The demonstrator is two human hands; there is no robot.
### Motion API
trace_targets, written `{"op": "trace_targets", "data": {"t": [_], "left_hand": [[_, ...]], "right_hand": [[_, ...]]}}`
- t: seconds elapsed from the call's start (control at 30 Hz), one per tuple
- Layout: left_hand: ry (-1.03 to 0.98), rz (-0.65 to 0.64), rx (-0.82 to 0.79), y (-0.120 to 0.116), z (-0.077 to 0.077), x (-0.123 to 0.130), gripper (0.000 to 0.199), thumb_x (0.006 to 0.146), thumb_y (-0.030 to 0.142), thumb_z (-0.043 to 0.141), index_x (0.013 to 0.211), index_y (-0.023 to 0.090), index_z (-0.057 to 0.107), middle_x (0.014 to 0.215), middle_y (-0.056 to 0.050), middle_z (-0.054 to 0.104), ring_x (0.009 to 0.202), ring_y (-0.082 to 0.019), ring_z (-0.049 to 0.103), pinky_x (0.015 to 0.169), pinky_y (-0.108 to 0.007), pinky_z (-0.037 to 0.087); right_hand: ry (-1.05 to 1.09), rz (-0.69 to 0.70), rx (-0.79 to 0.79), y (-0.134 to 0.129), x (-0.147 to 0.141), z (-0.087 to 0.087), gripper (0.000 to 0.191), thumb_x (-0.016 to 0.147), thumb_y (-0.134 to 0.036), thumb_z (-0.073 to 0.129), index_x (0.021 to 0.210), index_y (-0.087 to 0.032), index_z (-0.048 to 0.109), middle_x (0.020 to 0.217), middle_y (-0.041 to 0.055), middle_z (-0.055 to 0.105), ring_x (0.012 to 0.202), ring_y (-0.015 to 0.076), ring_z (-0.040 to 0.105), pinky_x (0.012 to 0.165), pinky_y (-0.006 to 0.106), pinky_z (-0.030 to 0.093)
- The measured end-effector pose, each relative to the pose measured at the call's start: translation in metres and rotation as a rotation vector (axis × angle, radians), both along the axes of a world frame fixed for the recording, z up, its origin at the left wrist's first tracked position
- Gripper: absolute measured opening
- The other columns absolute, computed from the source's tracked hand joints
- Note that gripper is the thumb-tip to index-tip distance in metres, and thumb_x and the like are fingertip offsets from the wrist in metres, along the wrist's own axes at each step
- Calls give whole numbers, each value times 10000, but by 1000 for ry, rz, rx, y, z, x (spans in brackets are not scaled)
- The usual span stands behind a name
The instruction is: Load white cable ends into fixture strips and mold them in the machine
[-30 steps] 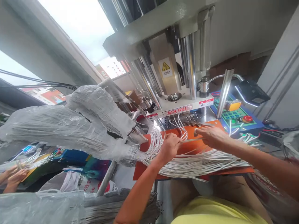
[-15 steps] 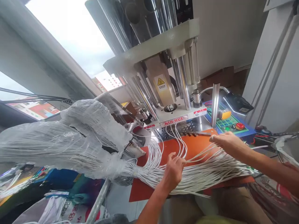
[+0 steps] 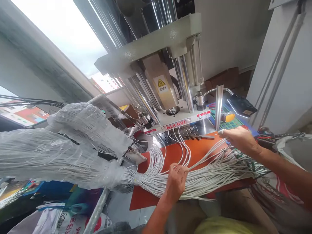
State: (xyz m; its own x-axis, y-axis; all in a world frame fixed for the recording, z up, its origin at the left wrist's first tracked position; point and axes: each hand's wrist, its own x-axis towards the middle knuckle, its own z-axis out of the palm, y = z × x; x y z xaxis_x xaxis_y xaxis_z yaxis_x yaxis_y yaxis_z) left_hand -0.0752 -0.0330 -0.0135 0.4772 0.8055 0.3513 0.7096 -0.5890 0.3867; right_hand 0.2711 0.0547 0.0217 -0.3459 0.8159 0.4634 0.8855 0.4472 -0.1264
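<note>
A large bundle of white cables [image 3: 204,182] fans out across an orange board [image 3: 200,148]. My left hand [image 3: 176,178] is closed round a few white cables at the bundle's upper edge, near the middle of the board. Further right, my right hand [image 3: 240,138] is closed on the other stretch of these cables, with a pale covering on a fingertip. Between both hands the cables run slanting up to the right. Behind them, several looped white cables [image 3: 186,152] hang from the front of the press [image 3: 176,125].
Plastic-wrapped cable bundles [image 3: 60,156] stretch to the left. A metal post [image 3: 219,107] stands upright near my right hand, beside a control box [image 3: 227,121] and a black lamp [image 3: 242,105]. Metal pins [image 3: 200,137] lie at the board's back edge.
The view has shifted slightly. My left hand has closed from loosely spread fingers round the cables. My right hand has raised its end of the cables, which now run together between both hands.
</note>
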Motion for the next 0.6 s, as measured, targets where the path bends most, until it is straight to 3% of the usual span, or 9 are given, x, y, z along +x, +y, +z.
{"op": "trace_targets", "data": {"t": [0.1, 0.17, 0.27, 0.37, 0.47, 0.53, 0.6], "left_hand": [[98, 51, -124, 11, 8, 11, 139, 900, 280, 566, 1010, 199, 594, 870, -23, 640, 805, -174, 550, 841, -343, 365], [174, 38, -156, 21, 11, 20, 198, 874, 323, 609, 1034, 207, 610, 916, -29, 642, 847, -185, 562, 829, -341, 359], [283, 5, -147, 38, 10, 34, 137, 884, 302, 595, 971, 201, 626, 936, -29, 636, 888, -191, 575, 826, -340, 353], [408, 1, -109, 48, 3, 46, 93, 878, 269, 592, 850, 182, 610, 889, -36, 626, 875, -209, 570, 797, -347, 364], [502, 34, -62, 50, -7, 51, 98, 891, 163, 509, 823, 166, 580, 900, -70, 619, 871, -226, 562, 779, -359, 390], [478, 73, -17, 49, -10, 49, 140, 903, 111, 440, 855, 160, 562, 917, -86, 617, 876, -231, 562, 790, -368, 406], [347, 108, 21, 46, -9, 44, 159, 926, 114, 399, 879, 167, 542, 898, -78, 621, 853, -220, 567, 797, -362, 418]], "right_hand": [[70, -17, -119, -3, 4, -3, 214, 919, -253, 464, 1041, -222, 638, 933, 19, 740, 717, 156, 646, 580, 259, 346], [16, -30, -73, -6, 7, 2, 209, 910, -279, 471, 1012, -226, 646, 884, 30, 731, 721, 178, 636, 586, 271, 347], [-108, 9, 16, -13, 10, 12, 204, 903, -275, 459, 872, -231, 656, 749, 46, 675, 734, 216, 583, 631, 310, 330], [-165, 39, -66, -23, 13, 12, 226, 900, -242, 440, 826, -225, 652, 725, 55, 641, 756, 228, 538, 633, 322, 304], [-47, 87, -290, -32, 12, 2, 251, 924, -268, 428, 896, -238, 676, 757, 51, 640, 735, 203, 534, 591, 293, 300], [89, 156, -338, -37, 6, -3, 276, 948, -297, 407, 989, -241, 673, 833, 58, 652, 774, 191, 546, 625, 282, 339], [170, 186, -337, -40, -4, -3, 295, 953, -296, 393, 922, -206, 672, 789, 63, 649, 756, 187, 545, 667, 293, 368]]}}
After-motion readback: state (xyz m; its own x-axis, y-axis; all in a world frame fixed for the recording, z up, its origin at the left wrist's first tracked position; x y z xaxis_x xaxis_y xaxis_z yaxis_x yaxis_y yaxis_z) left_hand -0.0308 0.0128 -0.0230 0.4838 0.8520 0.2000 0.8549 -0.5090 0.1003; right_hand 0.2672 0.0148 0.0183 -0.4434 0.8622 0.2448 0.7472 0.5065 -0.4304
